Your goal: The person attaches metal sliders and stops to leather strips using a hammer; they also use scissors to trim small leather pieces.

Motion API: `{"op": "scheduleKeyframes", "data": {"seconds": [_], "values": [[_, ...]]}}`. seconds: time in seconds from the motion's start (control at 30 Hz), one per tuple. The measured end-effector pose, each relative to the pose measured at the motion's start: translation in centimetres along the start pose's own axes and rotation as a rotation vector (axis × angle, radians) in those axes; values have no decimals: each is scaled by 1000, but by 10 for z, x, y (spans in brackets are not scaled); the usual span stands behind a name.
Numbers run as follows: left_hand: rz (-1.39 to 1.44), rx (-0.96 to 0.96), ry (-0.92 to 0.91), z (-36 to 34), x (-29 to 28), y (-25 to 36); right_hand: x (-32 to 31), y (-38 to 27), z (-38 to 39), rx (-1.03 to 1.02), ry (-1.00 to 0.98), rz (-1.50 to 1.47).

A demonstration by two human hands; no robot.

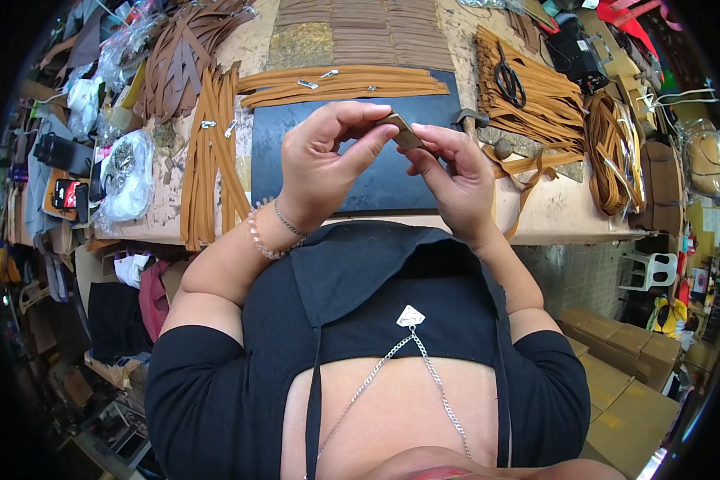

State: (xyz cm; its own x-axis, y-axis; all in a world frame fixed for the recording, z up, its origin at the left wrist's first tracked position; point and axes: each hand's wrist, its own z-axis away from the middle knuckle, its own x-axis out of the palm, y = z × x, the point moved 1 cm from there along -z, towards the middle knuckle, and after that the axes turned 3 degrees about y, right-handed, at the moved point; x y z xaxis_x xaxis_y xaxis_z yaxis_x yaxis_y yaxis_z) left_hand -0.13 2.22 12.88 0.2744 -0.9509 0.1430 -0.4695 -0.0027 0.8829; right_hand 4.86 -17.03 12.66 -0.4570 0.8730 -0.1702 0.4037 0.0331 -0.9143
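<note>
A small, flat brown piece (405, 134), which looks like leather, is raised over a black mat (360, 188). My left hand (328, 156) pinches its left end between thumb and fingers. At the other end, my right hand (456, 172) grips it, thumb and fingertips pressed together. The piece is tilted, with its upper end toward the left. A hammer (470, 120) lies on the table just beyond my right hand. Tan leather strips (344, 94) with small metal clasps lie along the mat's far edge.
More tan strips (216, 160) are left of the mat. Right of it are a spread pile of strips (528, 104) with black scissors (508, 80) on top, and a coiled bundle (610, 164). Brown strips (188, 56) lie at the far left, near a plastic bag (128, 176).
</note>
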Motion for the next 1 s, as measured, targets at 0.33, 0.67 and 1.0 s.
{"op": "scheduleKeyframes", "data": {"seconds": [0.33,0.67,1.0], "values": [[-22,1,-2,-1,1,1,4,-4,1,36,13,-47],[39,-33,-64,-4,1,1,2,4,0,13,1,8],[4,4,-107,-13,-2,-12,-1,18,-6,-112,34,23]]}}
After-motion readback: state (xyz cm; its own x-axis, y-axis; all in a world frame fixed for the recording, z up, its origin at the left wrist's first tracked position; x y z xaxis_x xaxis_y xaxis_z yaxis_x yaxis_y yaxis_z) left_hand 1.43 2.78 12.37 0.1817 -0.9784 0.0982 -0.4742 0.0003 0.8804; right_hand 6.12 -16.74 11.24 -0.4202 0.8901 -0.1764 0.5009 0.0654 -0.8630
